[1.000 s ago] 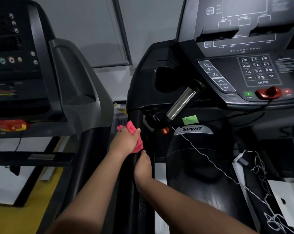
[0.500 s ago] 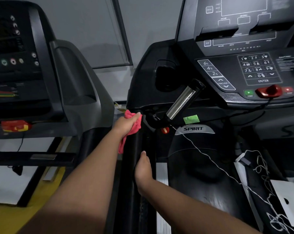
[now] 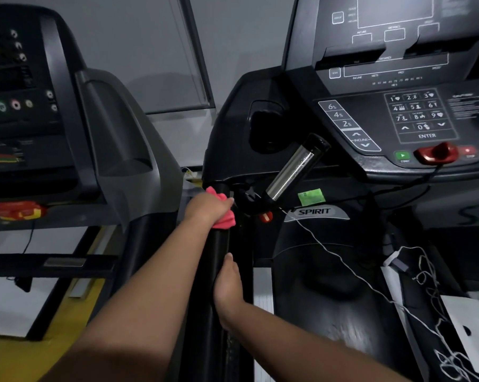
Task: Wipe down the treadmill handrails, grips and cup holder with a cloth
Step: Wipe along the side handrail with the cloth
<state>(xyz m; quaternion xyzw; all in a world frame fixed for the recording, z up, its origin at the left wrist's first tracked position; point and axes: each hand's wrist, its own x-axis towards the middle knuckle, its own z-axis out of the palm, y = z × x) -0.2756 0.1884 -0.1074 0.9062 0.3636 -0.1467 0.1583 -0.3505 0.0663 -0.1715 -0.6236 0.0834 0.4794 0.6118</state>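
A black left handrail [image 3: 219, 244] of the Spirit treadmill runs up the middle of the view toward the console. My left hand [image 3: 206, 208] grips a pink cloth [image 3: 226, 220] wrapped round the rail's top end, just under the console housing. Lower on the same rail, my right hand [image 3: 228, 288] holds the bar, thumb pointing up. A chrome pulse grip [image 3: 290, 172] slants up to the right of the cloth. The dark cup holder [image 3: 265, 130] is sunk in the console's left wing.
The console keypad [image 3: 414, 114] with a red safety key [image 3: 435, 155] is at upper right. A thin white cord [image 3: 340, 257] trails down to a tangle of cables [image 3: 431, 288] and white paper [image 3: 472, 326]. A second treadmill [image 3: 67, 119] stands close on the left.
My left hand slid the pink cloth up the handrail, from just above my right hand to the rail's top under the console. My right hand stayed on the rail.
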